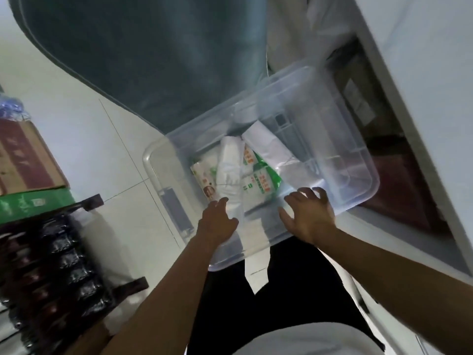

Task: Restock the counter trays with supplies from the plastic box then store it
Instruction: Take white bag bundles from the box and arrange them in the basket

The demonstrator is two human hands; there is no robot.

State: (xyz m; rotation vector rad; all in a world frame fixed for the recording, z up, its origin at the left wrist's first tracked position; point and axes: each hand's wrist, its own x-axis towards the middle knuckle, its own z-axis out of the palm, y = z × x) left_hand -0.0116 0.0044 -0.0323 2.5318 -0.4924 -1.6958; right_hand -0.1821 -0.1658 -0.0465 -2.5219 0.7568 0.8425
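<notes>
A clear plastic box (pixel 355 160) sits low on the floor in front of me, tilted across the view. Inside lie white wrapped packs (pixel 230 162) and green-and-white printed packets (pixel 261 180). My left hand (pixel 217 221) grips the box's near rim, fingers curled over the edge beside the white pack. My right hand (pixel 307 213) rests on the same near rim further right, fingers spread and bent over the edge. My dark trousers show below the box.
A white counter edge (pixel 422 124) runs down the right, with a dark open space (pixel 378 139) beneath it. A large dark grey bin (pixel 153 52) stands behind the box. Cardboard cartons (pixel 28 162) and shrink-wrapped bottles (pixel 51 272) fill the left.
</notes>
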